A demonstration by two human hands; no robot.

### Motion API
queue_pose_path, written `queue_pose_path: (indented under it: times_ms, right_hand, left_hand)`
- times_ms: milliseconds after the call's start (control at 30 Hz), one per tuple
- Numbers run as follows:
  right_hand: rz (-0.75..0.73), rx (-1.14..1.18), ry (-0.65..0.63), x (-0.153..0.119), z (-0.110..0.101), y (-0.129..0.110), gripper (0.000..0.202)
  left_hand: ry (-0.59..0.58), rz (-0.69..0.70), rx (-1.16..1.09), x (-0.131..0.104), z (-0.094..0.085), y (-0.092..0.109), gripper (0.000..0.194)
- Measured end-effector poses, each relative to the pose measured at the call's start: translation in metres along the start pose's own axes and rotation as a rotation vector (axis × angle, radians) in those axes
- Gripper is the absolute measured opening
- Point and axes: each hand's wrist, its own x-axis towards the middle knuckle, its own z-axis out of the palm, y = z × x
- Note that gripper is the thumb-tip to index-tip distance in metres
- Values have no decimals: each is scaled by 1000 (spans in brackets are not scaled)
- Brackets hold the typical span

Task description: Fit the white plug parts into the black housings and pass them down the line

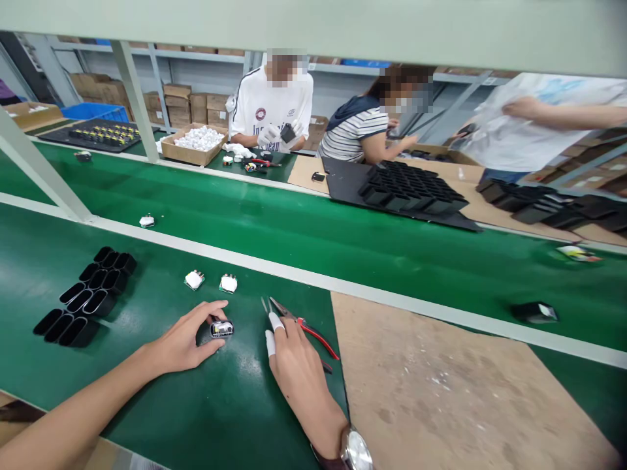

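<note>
Green worktop (161, 398) here, with my left hand (179, 341) partly curled, thumb and fingers around a black oval case (222, 329) that's got a circuit board inside. That case sits between the two hands, just below a pair of white-topped circuit modules (228, 283). My right hand (298, 359) has white finger cots (277, 321) on and is pinched pretty much closed on some thin metal tweezers (266, 305), tips poking out. Red-handled pliers (317, 337) lie right beside it, partly hidden. Way over left there's a cluster of open black cases (98, 281).
</note>
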Motion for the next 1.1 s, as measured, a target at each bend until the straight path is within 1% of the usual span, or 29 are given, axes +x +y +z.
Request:
queue_pose_path:
  times_ms: [100, 200, 267, 400, 633, 867, 1100]
  right_hand:
    - [-47, 105, 8, 0, -4, -5, 39]
    - [-71, 291, 54, 5, -15, -12, 37]
    - [-115, 357, 85, 7, -21, -16, 35]
    - [-195, 322, 127, 11, -25, -17, 33]
    - [-198, 259, 145, 13, -22, -16, 24]
    - [-213, 272, 117, 12, -22, -22, 24]
    - [-257, 241, 107, 13, -27, -27, 27]
  left_hand:
    - [10, -27, -23, 1, 1, -1, 70]
    - [0, -53, -19, 0, 2, 0, 66]
    - [-2, -60, -12, -1, 2, 1, 64]
    - [23, -34, 10, -2, 3, 2, 66]
    - [24, -3, 12, -2, 4, 0, 70]
    - [-23, -21, -8, -3, 4, 1, 69]
    - [-37, 13, -10, -3, 5, 1, 71]
